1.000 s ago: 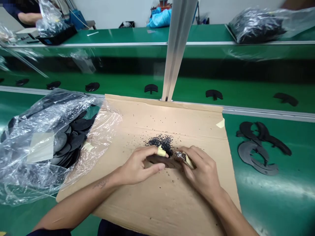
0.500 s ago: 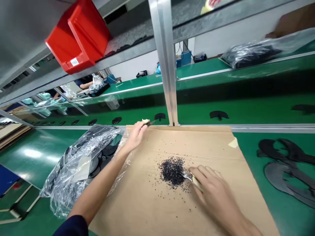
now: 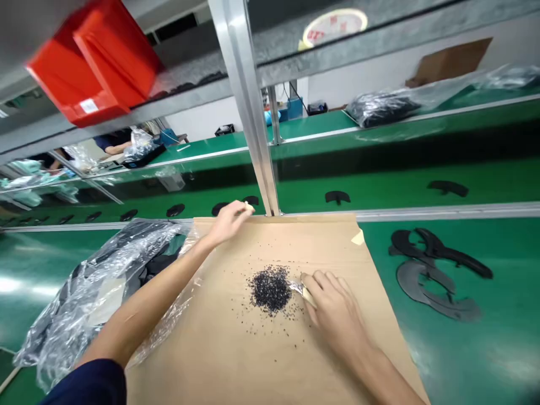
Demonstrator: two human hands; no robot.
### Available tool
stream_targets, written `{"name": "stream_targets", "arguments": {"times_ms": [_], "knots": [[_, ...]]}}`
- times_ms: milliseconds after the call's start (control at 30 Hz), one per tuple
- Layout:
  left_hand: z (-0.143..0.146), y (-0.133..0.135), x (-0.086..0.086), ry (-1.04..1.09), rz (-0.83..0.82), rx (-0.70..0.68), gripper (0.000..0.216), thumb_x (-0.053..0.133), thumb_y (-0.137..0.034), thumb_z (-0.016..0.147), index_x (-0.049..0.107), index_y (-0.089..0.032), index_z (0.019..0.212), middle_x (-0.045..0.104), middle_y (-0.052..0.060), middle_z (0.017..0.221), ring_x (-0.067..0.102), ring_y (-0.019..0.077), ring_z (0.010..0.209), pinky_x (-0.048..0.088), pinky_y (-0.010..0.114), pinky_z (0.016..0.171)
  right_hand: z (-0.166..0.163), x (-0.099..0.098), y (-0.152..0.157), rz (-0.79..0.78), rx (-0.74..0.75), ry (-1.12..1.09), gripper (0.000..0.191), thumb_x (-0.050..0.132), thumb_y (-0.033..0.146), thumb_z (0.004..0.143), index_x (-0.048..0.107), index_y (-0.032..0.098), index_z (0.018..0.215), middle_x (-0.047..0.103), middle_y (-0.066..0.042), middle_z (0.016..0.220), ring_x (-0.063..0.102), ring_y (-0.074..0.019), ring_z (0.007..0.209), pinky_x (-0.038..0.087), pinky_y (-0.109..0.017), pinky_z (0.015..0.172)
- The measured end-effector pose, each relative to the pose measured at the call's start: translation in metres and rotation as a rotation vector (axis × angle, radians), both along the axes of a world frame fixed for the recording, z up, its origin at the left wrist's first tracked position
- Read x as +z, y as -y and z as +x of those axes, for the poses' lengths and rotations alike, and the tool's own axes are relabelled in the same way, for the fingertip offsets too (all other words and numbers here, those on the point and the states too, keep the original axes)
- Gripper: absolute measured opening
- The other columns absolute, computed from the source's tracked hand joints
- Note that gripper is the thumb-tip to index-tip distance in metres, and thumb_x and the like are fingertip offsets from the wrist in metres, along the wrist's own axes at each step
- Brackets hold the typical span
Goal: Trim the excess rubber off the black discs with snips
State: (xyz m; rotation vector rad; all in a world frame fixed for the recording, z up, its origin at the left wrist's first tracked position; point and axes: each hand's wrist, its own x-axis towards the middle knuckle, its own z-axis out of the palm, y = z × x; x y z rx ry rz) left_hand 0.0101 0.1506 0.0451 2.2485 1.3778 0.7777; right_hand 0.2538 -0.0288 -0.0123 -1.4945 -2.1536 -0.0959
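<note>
My left hand (image 3: 230, 222) reaches to the far edge of the cardboard sheet (image 3: 236, 349), its fingers pinched together. Something pale yellow (image 3: 249, 207) shows at its fingertips; whether it is held or worn I cannot tell. Just beyond, a dark flat part (image 3: 252, 199) lies on the green belt (image 3: 304, 194), and another black part (image 3: 219, 208) is partly covered by the hand. In my right hand (image 3: 337, 309) is a pair of nippers (image 3: 297, 288) with cream handles, low over the cardboard. Their metal jaws touch or nearly touch the pile of small black bits (image 3: 270, 289).
A clear plastic bag of black parts (image 3: 126, 275) lies left of the cardboard. Several curved black parts (image 3: 426, 281) lie on the green table at right. A metal post (image 3: 255, 124) rises behind the cardboard. Overhead sits a red bin (image 3: 97, 62). Another person's arm (image 3: 118, 147) shows far left.
The view has swung right, so things appear further left. The thin dark piece visible at my left fingertips no longer shows there. My right hand keeps the nippers beside the pile.
</note>
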Motion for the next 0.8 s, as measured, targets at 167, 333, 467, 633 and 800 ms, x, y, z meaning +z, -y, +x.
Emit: {"name": "stream_targets", "arguments": {"times_ms": [167, 333, 467, 633, 800], "knots": [[0.040, 0.093, -0.006, 0.074, -0.231, -0.534, 0.026, 0.061, -0.031, 0.094, 0.063, -0.018, 0.117, 0.067, 0.006, 0.104, 0.063, 0.0175, 0.093, 0.052, 0.030, 0.086, -0.004, 0.006, 0.001, -0.015, -0.022, 0.080, 0.020, 0.054, 0.003, 0.082, 0.062, 0.018, 0.092, 0.062, -0.006, 0.083, 0.049, -0.0210, 0.076, 0.030, -0.032, 0.067], [0.042, 0.095, -0.016, 0.070, -0.361, -0.496, 0.015, 0.061, -0.023, 0.092, 0.067, -0.015, 0.104, 0.068, 0.006, 0.096, 0.063, 0.0141, 0.083, 0.051, 0.024, 0.077, -0.006, 0.002, 0.000, 0.031, -0.002, 0.102, 0.023, 0.054, 0.005, 0.083, 0.063, 0.018, 0.099, 0.061, -0.006, 0.081, 0.049, -0.0218, 0.076, 0.029, -0.033, 0.066], [0.022, 0.047, -0.014, -0.037, -0.354, -0.351, 0.013, 0.062, -0.023, 0.091, 0.071, -0.014, 0.096, 0.072, 0.003, 0.086, 0.066, 0.0139, 0.076, 0.051, 0.023, 0.072, -0.001, -0.003, -0.004, 0.061, -0.003, 0.059, 0.025, 0.054, 0.006, 0.084, 0.063, 0.018, 0.104, 0.063, -0.006, 0.085, 0.052, -0.0222, 0.078, 0.032, -0.033, 0.068], [0.011, -0.025, -0.012, -0.109, -0.228, 0.037, 0.021, 0.058, -0.030, 0.097, 0.069, -0.012, 0.094, 0.071, 0.006, 0.090, 0.067, 0.0184, 0.086, 0.055, 0.034, 0.082, 0.005, -0.005, -0.007, 0.083, -0.011, 0.049, 0.022, 0.057, 0.010, 0.085, 0.062, 0.020, 0.104, 0.065, -0.006, 0.085, 0.056, -0.0228, 0.079, 0.036, -0.033, 0.068], [0.023, -0.065, -0.008, -0.053, -0.209, 0.321, 0.031, 0.061, -0.033, 0.097, 0.061, -0.016, 0.122, 0.062, 0.010, 0.124, 0.064, 0.0226, 0.108, 0.056, 0.043, 0.092, 0.005, -0.005, -0.005, 0.073, -0.010, 0.053, 0.024, 0.058, 0.008, 0.084, 0.063, 0.021, 0.104, 0.066, -0.006, 0.088, 0.058, -0.0224, 0.079, 0.041, -0.032, 0.069]]}}
